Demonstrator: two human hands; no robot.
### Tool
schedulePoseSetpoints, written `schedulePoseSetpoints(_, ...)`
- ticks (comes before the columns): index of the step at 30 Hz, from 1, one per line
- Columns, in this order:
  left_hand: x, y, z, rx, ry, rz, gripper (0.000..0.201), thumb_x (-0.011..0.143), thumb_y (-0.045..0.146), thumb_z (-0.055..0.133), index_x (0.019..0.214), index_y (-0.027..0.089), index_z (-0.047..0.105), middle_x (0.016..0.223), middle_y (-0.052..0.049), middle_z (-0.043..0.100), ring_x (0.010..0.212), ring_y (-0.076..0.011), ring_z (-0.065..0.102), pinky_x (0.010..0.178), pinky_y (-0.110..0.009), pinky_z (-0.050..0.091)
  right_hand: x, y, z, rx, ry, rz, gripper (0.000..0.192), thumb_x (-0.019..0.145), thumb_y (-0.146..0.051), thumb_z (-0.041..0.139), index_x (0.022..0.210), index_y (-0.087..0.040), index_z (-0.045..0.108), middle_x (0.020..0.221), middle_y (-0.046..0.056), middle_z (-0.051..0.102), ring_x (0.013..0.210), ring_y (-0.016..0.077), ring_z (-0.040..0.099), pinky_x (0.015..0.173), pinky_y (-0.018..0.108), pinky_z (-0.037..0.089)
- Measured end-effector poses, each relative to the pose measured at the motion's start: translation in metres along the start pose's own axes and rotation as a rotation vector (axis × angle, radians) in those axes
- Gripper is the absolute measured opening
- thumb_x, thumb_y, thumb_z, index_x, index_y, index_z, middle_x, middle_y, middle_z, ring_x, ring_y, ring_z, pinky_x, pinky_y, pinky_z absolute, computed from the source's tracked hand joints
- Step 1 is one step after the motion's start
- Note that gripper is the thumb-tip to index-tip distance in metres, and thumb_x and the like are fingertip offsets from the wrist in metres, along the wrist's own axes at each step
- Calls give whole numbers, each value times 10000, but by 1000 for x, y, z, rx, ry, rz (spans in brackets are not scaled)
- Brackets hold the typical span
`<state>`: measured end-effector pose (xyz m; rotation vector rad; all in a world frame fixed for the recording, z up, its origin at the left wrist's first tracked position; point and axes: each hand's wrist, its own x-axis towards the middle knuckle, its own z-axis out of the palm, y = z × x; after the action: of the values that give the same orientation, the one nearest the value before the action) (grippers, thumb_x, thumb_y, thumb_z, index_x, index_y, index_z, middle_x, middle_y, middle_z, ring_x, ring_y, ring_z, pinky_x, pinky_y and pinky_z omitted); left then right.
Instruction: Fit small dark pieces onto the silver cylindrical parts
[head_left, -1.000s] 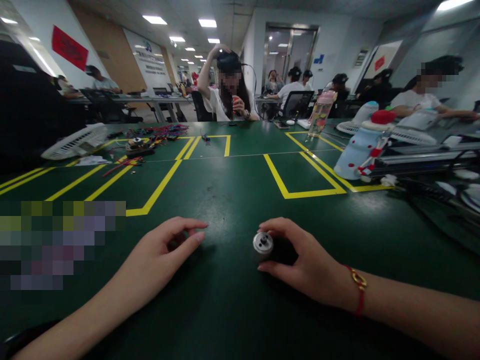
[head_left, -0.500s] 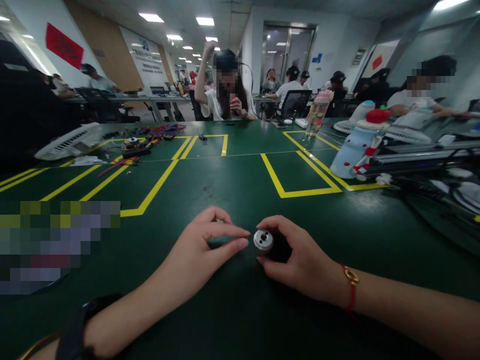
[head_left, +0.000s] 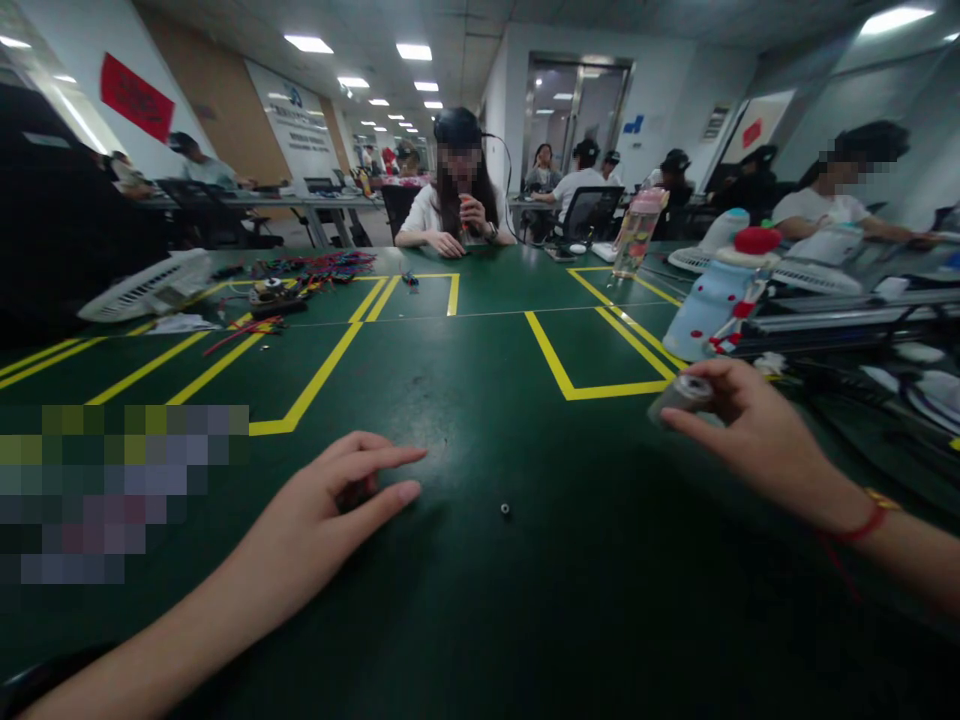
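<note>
My right hand (head_left: 757, 430) grips a small cylindrical metal motor (head_left: 684, 392) between thumb and fingers, above the green table near the yellow-taped corner. Motion blurs the motor a little. My left hand (head_left: 360, 490) hovers over the table at centre left, thumb and forefinger apart with nothing between them; its other fingers are partly curled. On the bare surface between both hands lies a tiny silvery ring-shaped part (head_left: 505, 510), with a dark centre, touched by neither hand.
A blue bottle with a red top (head_left: 709, 305) stands at right, beside metal rails and cables (head_left: 855, 310). A clear pink-lidded bottle (head_left: 637, 235) is farther back. Coloured wires (head_left: 330, 268) and a white plastic device (head_left: 146, 285) lie at back left. Across the table sits a person (head_left: 457, 190).
My right hand has carried the motor right and away from my left hand. My left hand has drawn back leftward and opened. The tiny ring-shaped part now shows on the table.
</note>
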<state>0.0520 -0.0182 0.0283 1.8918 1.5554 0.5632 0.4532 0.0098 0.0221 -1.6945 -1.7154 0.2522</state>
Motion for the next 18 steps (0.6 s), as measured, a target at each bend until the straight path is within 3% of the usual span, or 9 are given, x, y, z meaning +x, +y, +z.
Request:
schedulePoseSetpoints(4, -12, -33, -22, -127, 100, -267, 516, 840, 599, 549, 1256, 299, 600, 1099, -14, 655, 964, -246, 605, 757, -315, 465, 10, 75, -40, -243, 123, 168, 564, 694, -548, 669, 1114, -203, 521, 983, 112, 628, 785, 249, 619, 663, 409, 506)
schedulePoseSetpoints(7, -14, -49, -22, -236, 175, -330, 522, 827, 585, 581, 1277, 322, 575, 1046, 9, 689, 958, -234, 609, 738, -283, 464, 9, 91, -47, -422, 199, 86, 684, 709, -631, 596, 1205, -169, 501, 1102, 158, 587, 980, 333, 600, 768, 494, 499)
schedulePoseSetpoints(9, -13, -52, -20, -273, 192, -320, 517, 816, 572, 606, 1266, 319, 585, 1080, 3, 694, 971, -236, 608, 743, -280, 466, 5, 73, -38, -547, 296, -111, 780, 710, -658, 580, 1287, -144, 478, 1255, 193, 512, 1202, 388, 480, 937, 561, 419)
schedulePoseSetpoints(11, -12, -49, -18, -272, 187, -314, 506, 814, 572, 608, 1250, 314, 598, 1113, -5, 691, 988, -240, 609, 757, -288, 465, -3, 36, -18, -530, 242, -317, 741, 727, -634, 594, 1303, -175, 505, 1336, 169, 465, 1279, 378, 403, 1031, 578, 331)
schedulePoseSetpoints(12, -11, -47, -18, -258, 179, -316, 505, 819, 577, 598, 1248, 312, 598, 1105, -7, 692, 984, -240, 613, 764, -295, 463, -8, 13, -5, -459, 142, -399, 666, 741, -611, 603, 1271, -210, 545, 1330, 139, 480, 1257, 353, 426, 1036, 571, 325)
schedulePoseSetpoints(15, -12, -40, -18, -199, 174, -336, 516, 833, 590, 570, 1261, 301, 585, 1066, -11, 693, 952, -239, 615, 770, -311, 454, -26, -53, 41, -161, -358, -498, 526, 776, -595, 607, 1228, -327, 606, 1377, 57, 468, 1252, 286, 432, 1006, 510, 376)
schedulePoseSetpoints(18, -13, -40, -18, -167, 205, -323, 524, 833, 590, 568, 1268, 299, 577, 1050, -7, 690, 911, -232, 607, 758, -308, 452, -37, -94, 75, -46, -532, -552, 376, 809, -589, 581, 1106, -380, 677, 1323, 12, 524, 1204, 255, 455, 962, 491, 389)
